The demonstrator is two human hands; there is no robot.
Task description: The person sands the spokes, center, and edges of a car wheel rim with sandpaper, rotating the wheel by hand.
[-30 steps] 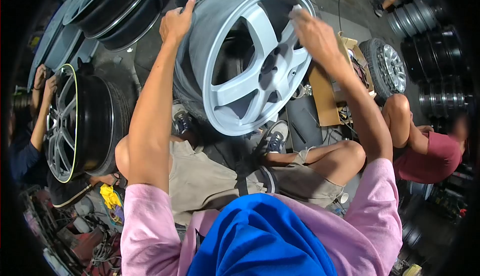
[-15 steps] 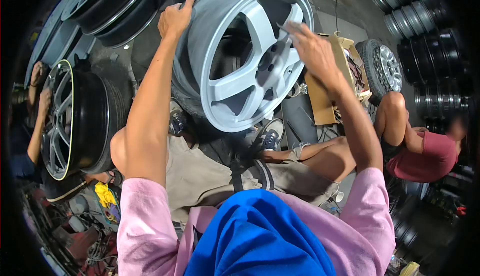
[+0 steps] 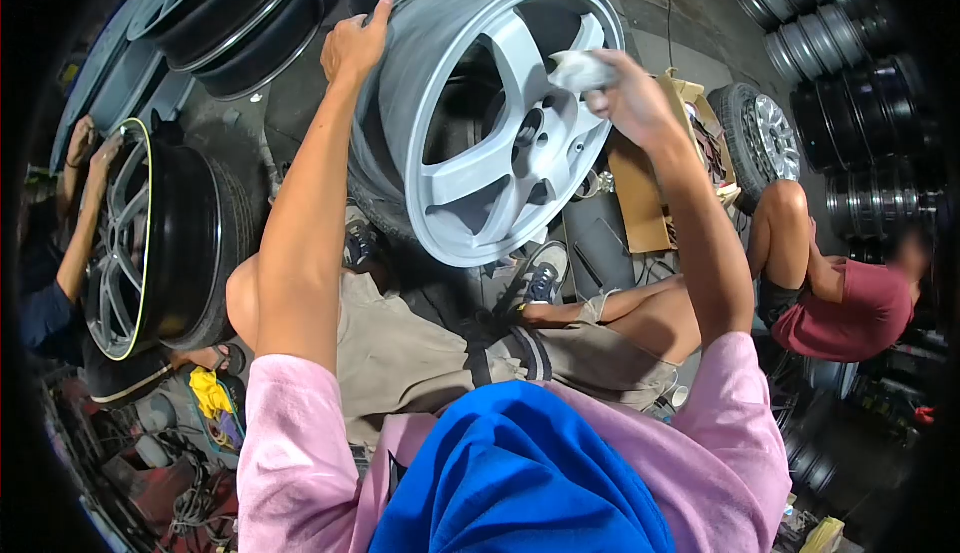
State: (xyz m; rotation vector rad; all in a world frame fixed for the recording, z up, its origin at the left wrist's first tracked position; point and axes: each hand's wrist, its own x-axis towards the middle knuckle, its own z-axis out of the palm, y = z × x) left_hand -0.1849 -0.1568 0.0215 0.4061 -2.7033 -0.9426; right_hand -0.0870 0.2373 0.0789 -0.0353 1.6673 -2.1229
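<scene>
A light grey spoked wheel rim (image 3: 516, 53) stands tilted in front of me, its face turned toward the right. At its upper left edge my left hand (image 3: 356, 46) is closed over the barrel lip, thumb up. My right hand (image 3: 638, 103) is over the right side of the spokes, its fingers pinching a whitish folded piece (image 3: 582, 71). Motion blurs that piece, and I cannot tell whether it is cloth or abrasive paper. Whether it touches the spoke is also unclear. A tyre (image 3: 385, 208) shows partly beneath the rim.
An open cardboard box (image 3: 640, 198) stands right of the rim, beside a tyred wheel (image 3: 755, 133). At left, a co-worker's hands (image 3: 100, 143) are on another rim (image 3: 125, 243). A person in a red shirt (image 3: 845, 313) sits at right. Stacked rims (image 3: 820, 43) line the far right.
My right hand has shifted slightly right and down and turned, so the whitish piece now shows. The grey rim and my left hand have barely moved.
</scene>
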